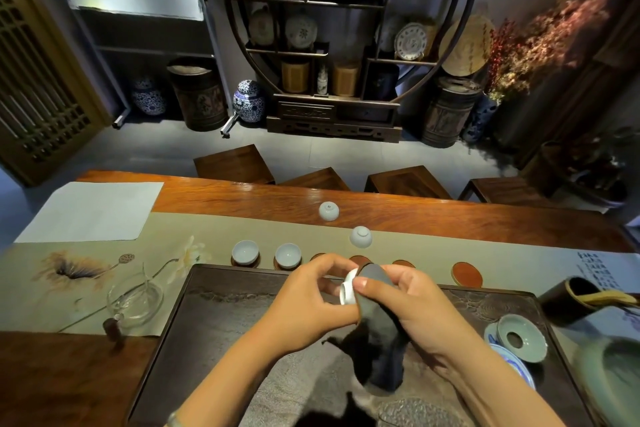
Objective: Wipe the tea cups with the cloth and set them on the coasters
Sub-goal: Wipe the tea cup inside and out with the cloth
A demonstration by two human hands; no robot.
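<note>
Wiping step: left hand (308, 302) grips a tea cup (348, 288) while right hand (412, 302) presses the cloth (377, 315) into it; next, seat it on a free coaster (467, 273) beyond the tray (214, 315).

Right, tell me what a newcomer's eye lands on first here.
First, the two hands at centre: the left hand holds a white tea cup while the right hand presses a dark cloth into it. Beyond them, two cups sit upright on coasters, with bare coasters in the row to their right. Two more cups stand upside down further back.
</note>
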